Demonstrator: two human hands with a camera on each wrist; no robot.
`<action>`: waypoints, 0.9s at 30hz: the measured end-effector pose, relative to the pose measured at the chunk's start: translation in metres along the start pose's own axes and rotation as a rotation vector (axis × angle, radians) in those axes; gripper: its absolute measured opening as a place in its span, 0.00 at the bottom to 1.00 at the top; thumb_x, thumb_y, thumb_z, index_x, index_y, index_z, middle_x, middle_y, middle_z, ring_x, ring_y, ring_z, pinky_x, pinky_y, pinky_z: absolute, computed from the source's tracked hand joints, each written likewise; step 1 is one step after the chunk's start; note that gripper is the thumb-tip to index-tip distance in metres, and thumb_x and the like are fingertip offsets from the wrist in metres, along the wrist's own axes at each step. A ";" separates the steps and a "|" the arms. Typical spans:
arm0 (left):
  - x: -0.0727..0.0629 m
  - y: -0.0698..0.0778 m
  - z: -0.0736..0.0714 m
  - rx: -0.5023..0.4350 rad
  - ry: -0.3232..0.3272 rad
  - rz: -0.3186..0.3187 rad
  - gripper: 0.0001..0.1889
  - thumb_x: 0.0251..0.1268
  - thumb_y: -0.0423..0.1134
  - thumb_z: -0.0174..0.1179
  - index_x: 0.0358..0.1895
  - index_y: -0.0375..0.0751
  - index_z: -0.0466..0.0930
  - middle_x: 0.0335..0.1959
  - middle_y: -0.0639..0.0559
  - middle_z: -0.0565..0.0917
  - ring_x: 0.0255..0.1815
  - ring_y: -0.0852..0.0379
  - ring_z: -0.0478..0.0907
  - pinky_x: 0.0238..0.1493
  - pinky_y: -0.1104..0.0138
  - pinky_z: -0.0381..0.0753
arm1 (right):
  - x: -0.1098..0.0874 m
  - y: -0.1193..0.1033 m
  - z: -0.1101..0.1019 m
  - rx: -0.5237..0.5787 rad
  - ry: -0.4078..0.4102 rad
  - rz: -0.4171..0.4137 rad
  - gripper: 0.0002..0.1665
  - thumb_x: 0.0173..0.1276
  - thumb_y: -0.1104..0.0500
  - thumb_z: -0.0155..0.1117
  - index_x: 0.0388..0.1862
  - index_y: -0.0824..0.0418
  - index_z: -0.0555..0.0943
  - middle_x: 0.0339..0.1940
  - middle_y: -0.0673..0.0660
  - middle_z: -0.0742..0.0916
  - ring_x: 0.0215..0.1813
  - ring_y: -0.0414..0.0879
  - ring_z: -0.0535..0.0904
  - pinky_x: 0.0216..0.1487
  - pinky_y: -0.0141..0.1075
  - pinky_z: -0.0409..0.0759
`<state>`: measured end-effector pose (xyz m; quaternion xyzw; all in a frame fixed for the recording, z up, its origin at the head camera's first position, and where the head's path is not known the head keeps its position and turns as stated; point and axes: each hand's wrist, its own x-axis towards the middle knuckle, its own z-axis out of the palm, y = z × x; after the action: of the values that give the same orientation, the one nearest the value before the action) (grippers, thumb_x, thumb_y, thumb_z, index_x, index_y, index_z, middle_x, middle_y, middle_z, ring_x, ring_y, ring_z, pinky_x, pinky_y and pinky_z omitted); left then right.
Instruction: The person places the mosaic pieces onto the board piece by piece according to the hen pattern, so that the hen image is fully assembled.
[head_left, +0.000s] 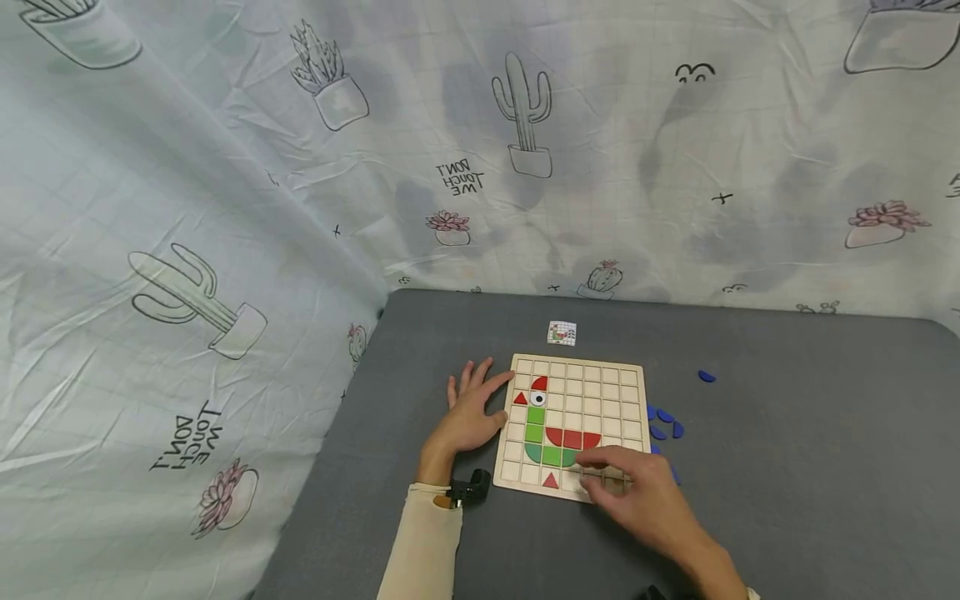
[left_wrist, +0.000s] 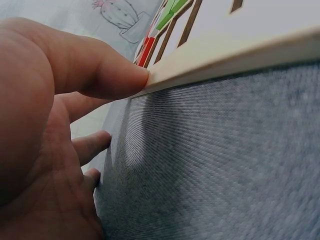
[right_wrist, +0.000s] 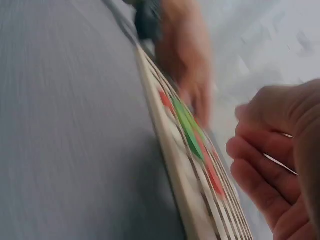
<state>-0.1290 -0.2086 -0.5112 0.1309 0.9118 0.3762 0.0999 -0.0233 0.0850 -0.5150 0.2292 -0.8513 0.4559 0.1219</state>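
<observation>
A square wooden grid board [head_left: 592, 389] lies on the table, bearing red, green and white pieces laid out like a bird. Its eye tile [head_left: 537, 398] is white with a black dot; green squares [head_left: 535, 423] run below it. A red triangle [head_left: 551, 481] sits near the bottom row. My left hand [head_left: 467, 423] rests at the board's left side, thumb tip [left_wrist: 142, 82] against the edge, other fingers spread. My right hand [head_left: 648, 500] hovers over the board's lower right corner, fingers loosely bent, thumb and index apart, with nothing visible between them.
Several blue pieces [head_left: 658, 432] lie along the board's right side, one blue piece [head_left: 707, 376] farther off. A small picture card [head_left: 562, 333] lies behind the board. The grey table [head_left: 810, 433] meets a printed curtain [head_left: 630, 167] at the back and left.
</observation>
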 end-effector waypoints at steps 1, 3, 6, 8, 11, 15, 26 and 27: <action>0.000 0.000 0.000 0.000 0.000 -0.002 0.37 0.70 0.31 0.62 0.83 0.49 0.72 0.91 0.38 0.54 0.93 0.32 0.35 0.85 0.30 0.25 | -0.004 0.004 -0.009 0.001 0.018 0.026 0.21 0.58 0.69 0.85 0.48 0.51 0.93 0.43 0.44 0.95 0.43 0.39 0.91 0.48 0.24 0.84; 0.000 0.001 0.000 -0.001 0.002 -0.003 0.37 0.69 0.31 0.62 0.83 0.49 0.72 0.91 0.38 0.54 0.93 0.32 0.35 0.85 0.30 0.25 | -0.012 0.014 -0.028 0.004 0.053 0.069 0.22 0.58 0.68 0.86 0.49 0.50 0.93 0.43 0.45 0.95 0.43 0.38 0.91 0.48 0.22 0.83; 0.000 0.000 0.001 -0.003 0.004 -0.004 0.37 0.69 0.30 0.62 0.83 0.48 0.73 0.91 0.38 0.54 0.93 0.32 0.36 0.85 0.30 0.25 | -0.029 0.029 -0.055 0.004 0.097 0.135 0.24 0.58 0.69 0.86 0.51 0.49 0.93 0.45 0.47 0.96 0.46 0.33 0.91 0.50 0.19 0.81; 0.000 -0.001 0.001 -0.006 0.008 -0.002 0.37 0.68 0.30 0.62 0.82 0.48 0.73 0.91 0.37 0.54 0.93 0.32 0.36 0.85 0.30 0.25 | -0.039 0.038 -0.070 -0.017 0.124 0.171 0.26 0.57 0.70 0.87 0.52 0.48 0.93 0.45 0.47 0.96 0.49 0.28 0.90 0.53 0.16 0.80; 0.000 -0.002 0.002 -0.012 0.021 0.008 0.36 0.68 0.30 0.62 0.82 0.46 0.74 0.90 0.35 0.55 0.93 0.30 0.37 0.84 0.29 0.25 | -0.051 0.047 -0.089 -0.054 0.160 0.208 0.28 0.55 0.71 0.87 0.53 0.50 0.93 0.46 0.46 0.96 0.51 0.21 0.87 0.55 0.14 0.78; -0.001 -0.004 0.003 -0.021 0.033 0.021 0.36 0.66 0.30 0.62 0.81 0.44 0.75 0.89 0.33 0.56 0.92 0.27 0.37 0.84 0.28 0.24 | -0.059 0.054 -0.101 -0.112 0.189 0.228 0.28 0.54 0.70 0.88 0.53 0.51 0.93 0.46 0.40 0.95 0.52 0.17 0.84 0.55 0.11 0.74; -0.001 -0.002 0.002 -0.016 0.011 0.004 0.37 0.68 0.30 0.61 0.82 0.47 0.73 0.91 0.36 0.55 0.93 0.30 0.36 0.85 0.29 0.24 | -0.051 0.054 -0.084 -0.187 0.151 0.153 0.28 0.50 0.65 0.91 0.49 0.46 0.94 0.41 0.43 0.95 0.49 0.14 0.83 0.53 0.11 0.73; -0.001 -0.002 0.002 -0.020 0.013 0.008 0.37 0.67 0.30 0.61 0.82 0.46 0.73 0.90 0.35 0.55 0.92 0.29 0.36 0.84 0.29 0.24 | -0.049 0.053 -0.082 -0.190 0.141 0.153 0.27 0.50 0.65 0.91 0.49 0.46 0.94 0.41 0.43 0.95 0.48 0.16 0.83 0.53 0.11 0.73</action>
<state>-0.1278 -0.2090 -0.5138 0.1310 0.9081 0.3865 0.0936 -0.0074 0.1923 -0.5287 0.1183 -0.8949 0.3964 0.1676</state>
